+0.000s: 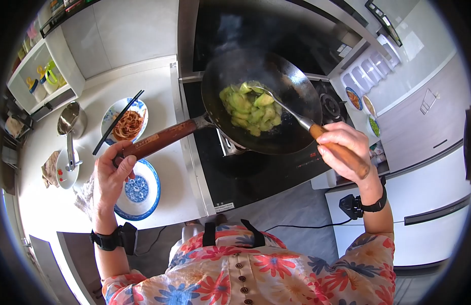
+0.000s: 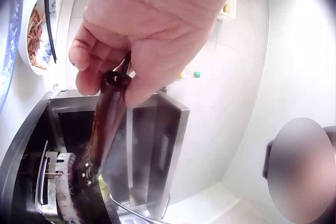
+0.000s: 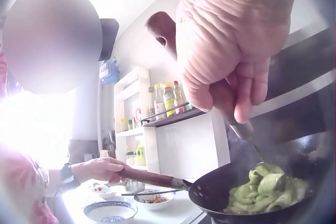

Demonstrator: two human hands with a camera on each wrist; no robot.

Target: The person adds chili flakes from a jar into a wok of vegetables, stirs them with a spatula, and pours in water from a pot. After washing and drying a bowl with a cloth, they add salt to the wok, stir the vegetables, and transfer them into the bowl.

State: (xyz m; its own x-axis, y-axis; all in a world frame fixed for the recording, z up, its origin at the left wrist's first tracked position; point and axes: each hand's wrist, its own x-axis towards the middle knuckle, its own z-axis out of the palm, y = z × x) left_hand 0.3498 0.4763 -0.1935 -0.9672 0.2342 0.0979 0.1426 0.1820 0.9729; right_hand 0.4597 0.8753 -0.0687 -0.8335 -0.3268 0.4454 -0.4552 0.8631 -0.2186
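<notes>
My left hand (image 1: 113, 170) grips the end of the reddish-brown wooden handle of a dark wok (image 1: 301, 127), with the thumb along the handle. Pale green vegetable slices (image 1: 250, 109) lie heaped in the wok, and faint steam rises there. My right hand (image 1: 347, 147) holds a metal spatula (image 1: 291, 113) by its wooden handle, fingers wrapped round it. The spatula's head reaches into the slices, which partly cover it. In the right wrist view, the slices (image 3: 268, 190) gather around the tool's tip. The wok stands over the left burner (image 2: 65, 182) of the black stove (image 1: 235, 183).
Left on the white counter (image 1: 182, 203) are a blue-patterned bowl (image 1: 156, 198), a bowl of brownish-red shreds (image 1: 128, 124) with black chopsticks (image 1: 111, 132) across it, and a metal pot (image 1: 72, 119). Small dishes (image 1: 373, 127) stand right of the second burner (image 1: 327, 107).
</notes>
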